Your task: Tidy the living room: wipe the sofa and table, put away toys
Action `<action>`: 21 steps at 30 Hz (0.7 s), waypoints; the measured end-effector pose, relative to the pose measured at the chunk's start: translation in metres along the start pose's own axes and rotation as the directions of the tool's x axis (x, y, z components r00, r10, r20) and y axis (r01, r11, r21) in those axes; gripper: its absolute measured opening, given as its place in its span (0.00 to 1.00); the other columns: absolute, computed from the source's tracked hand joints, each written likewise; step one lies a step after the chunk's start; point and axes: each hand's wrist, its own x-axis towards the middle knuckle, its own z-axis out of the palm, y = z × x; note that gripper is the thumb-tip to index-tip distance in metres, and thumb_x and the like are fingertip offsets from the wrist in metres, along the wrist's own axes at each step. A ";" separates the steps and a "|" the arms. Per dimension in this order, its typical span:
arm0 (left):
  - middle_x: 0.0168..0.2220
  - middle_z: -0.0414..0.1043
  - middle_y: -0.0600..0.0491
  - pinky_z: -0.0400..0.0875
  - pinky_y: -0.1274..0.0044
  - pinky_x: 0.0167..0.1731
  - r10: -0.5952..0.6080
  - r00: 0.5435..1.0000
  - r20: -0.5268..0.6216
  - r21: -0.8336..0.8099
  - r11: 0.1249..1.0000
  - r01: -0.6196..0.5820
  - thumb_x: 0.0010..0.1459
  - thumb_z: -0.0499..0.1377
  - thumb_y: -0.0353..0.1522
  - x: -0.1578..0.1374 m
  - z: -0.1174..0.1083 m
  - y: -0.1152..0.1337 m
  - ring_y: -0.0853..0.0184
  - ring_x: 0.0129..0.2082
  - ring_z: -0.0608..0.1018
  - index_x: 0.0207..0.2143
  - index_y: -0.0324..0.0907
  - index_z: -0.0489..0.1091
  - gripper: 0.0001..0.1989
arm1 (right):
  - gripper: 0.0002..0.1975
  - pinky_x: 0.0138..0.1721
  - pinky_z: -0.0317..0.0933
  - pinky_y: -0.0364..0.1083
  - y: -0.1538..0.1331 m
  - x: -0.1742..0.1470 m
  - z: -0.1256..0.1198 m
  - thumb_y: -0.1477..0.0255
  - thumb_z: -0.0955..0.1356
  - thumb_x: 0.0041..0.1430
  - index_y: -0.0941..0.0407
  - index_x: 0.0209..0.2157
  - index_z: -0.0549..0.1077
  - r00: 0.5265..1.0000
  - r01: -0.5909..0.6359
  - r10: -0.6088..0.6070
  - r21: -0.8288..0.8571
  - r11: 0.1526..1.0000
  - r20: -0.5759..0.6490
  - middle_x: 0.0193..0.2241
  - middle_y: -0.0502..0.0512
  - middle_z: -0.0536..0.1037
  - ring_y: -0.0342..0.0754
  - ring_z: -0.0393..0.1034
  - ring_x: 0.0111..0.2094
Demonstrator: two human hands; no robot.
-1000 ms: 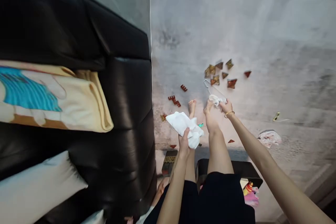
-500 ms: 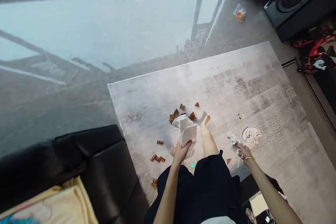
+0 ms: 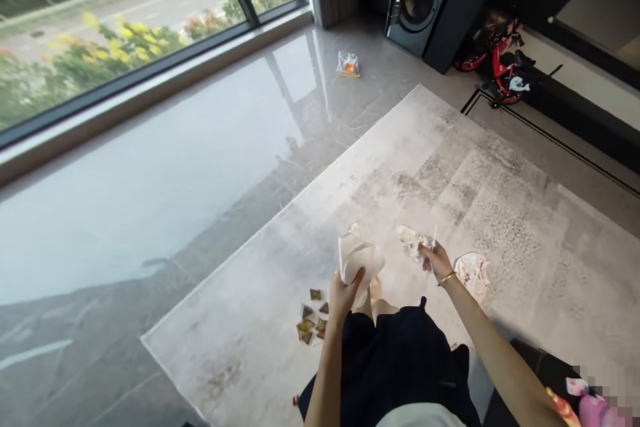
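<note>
My left hand (image 3: 347,295) is closed around a thin white cloth-like piece (image 3: 361,255), with the thumb lying across its front. Above the rug to the right, my right hand (image 3: 435,261) pinches a crumpled off-white bundle (image 3: 411,240) that has a thin strip sticking up. Whether the bundle is cloth or plastic is unclear. The two hands are apart. A pale cloth-like thing with reddish marks (image 3: 472,273) lies on the rug just beyond my right wrist. Several brown triangular pieces (image 3: 306,325) lie left of my left forearm, which partly covers them.
I stand on a pale mottled rug (image 3: 380,153). Glossy floor (image 3: 150,213) runs to a large window. A clear bag with something orange (image 3: 349,65) lies near a washing machine (image 3: 416,0). A red bicycle (image 3: 500,67) stands at right. A dark piece of furniture (image 3: 520,353) is at lower right.
My view has swung right and up, bringing the window in and taking the black sofa out. My right hand has lifted the crumpled bundle forward, nearer the white piece. Both hands keep their holds.
</note>
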 end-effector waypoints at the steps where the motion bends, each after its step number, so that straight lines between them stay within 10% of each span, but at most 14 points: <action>1: 0.32 0.80 0.45 0.75 0.67 0.35 0.006 1.000 -0.011 0.127 0.992 -0.004 0.40 0.72 0.47 0.018 0.000 0.017 0.49 0.38 0.82 0.33 0.40 0.76 0.23 | 0.20 0.13 0.58 0.41 -0.019 0.023 0.007 0.60 0.74 0.41 0.54 0.32 0.67 0.999 0.004 -0.005 0.030 1.000 0.032 0.14 0.39 0.67 0.36 0.53 0.09; 6: 0.34 0.80 0.43 0.74 0.68 0.31 0.046 0.995 -0.093 0.482 0.876 0.005 0.46 0.65 0.50 0.130 0.008 0.101 0.49 0.37 0.82 0.38 0.38 0.76 0.26 | 0.29 0.13 0.59 0.39 -0.109 0.146 0.039 0.63 0.74 0.40 0.57 0.45 0.68 0.989 0.005 -0.019 0.092 0.996 0.149 0.16 0.38 0.69 0.36 0.55 0.10; 9: 0.32 0.80 0.46 0.73 0.69 0.31 0.122 0.991 0.046 0.658 0.743 -0.122 0.48 0.64 0.45 0.216 0.052 0.165 0.51 0.35 0.81 0.35 0.40 0.75 0.19 | 0.49 0.13 0.55 0.37 -0.164 0.213 0.050 0.63 0.75 0.40 0.58 0.63 0.57 0.927 -0.047 0.029 0.037 0.998 0.373 0.16 0.38 0.71 0.38 0.60 0.11; 14: 0.32 0.79 0.50 0.73 0.69 0.37 0.085 0.916 0.393 0.651 0.678 -0.342 0.48 0.65 0.42 0.341 0.197 0.296 0.55 0.37 0.80 0.37 0.41 0.75 0.17 | 0.57 0.14 0.57 0.37 -0.258 0.303 0.068 0.60 0.78 0.41 0.55 0.68 0.51 0.849 -0.047 0.011 0.055 0.997 0.528 0.21 0.40 0.74 0.37 0.62 0.12; 19: 0.38 0.80 0.47 0.73 0.69 0.41 -0.020 0.543 0.840 0.326 0.817 -0.475 0.41 0.72 0.42 0.446 0.355 0.402 0.54 0.41 0.79 0.40 0.39 0.77 0.24 | 0.27 0.14 0.56 0.38 -0.346 0.421 0.063 0.57 0.79 0.38 0.59 0.36 0.73 0.926 -0.024 -0.029 0.135 0.991 0.377 0.15 0.41 0.69 0.36 0.57 0.11; 21: 0.35 0.79 0.47 0.73 0.70 0.39 -0.045 0.533 0.845 0.315 0.847 -0.428 0.46 0.70 0.45 0.489 0.404 0.433 0.56 0.39 0.79 0.38 0.39 0.77 0.22 | 0.23 0.14 0.56 0.38 -0.382 0.478 0.056 0.58 0.79 0.37 0.58 0.28 0.71 0.956 -0.033 -0.005 0.125 0.992 0.292 0.14 0.42 0.69 0.36 0.57 0.12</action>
